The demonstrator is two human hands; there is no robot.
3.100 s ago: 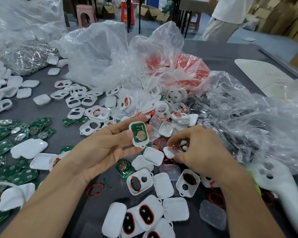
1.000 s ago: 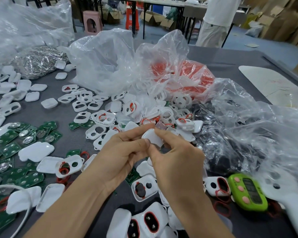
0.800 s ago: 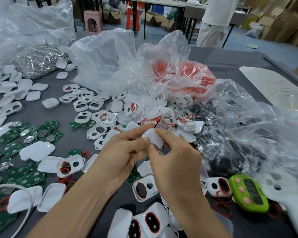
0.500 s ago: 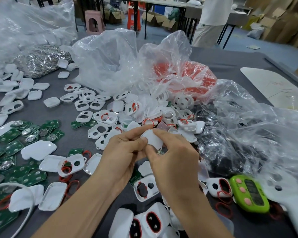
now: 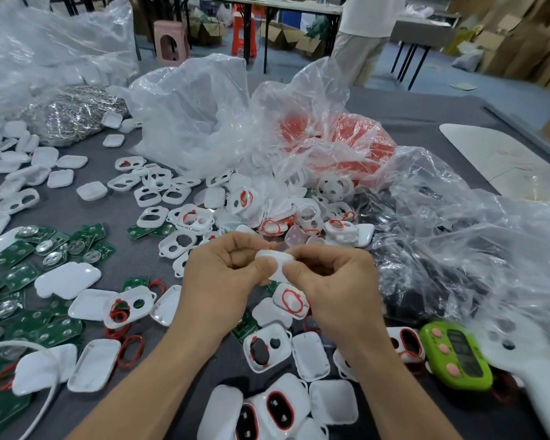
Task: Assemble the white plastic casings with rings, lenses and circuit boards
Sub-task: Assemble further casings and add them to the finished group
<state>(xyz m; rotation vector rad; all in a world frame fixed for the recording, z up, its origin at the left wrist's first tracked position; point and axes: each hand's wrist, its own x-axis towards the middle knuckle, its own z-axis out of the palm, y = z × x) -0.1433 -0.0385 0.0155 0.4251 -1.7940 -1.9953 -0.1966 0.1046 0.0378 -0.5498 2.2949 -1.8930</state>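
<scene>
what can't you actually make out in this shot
All in the head view:
1. Inside of the white casing, pinched between left hand and right hand: their fingers cover it, so any board or ring is hidden.
2. Screen of the green timer: too blurred to read.
3. Dark contents of the clear bag: crinkled, glaring plastic hides them.
4. The white tool: cut off at the bottom-right corner.

Circuit boards (image 5: 16,274) left of casings (image 5: 91,190), bags (image 5: 204,115) behind, timer (image 5: 456,355) right.

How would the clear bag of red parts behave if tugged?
The clear plastic bag looks floppy: crumpled, sagging folds. Its thin film seems light, so it would likely drag or collapse, perhaps spilling the red parts.
</scene>
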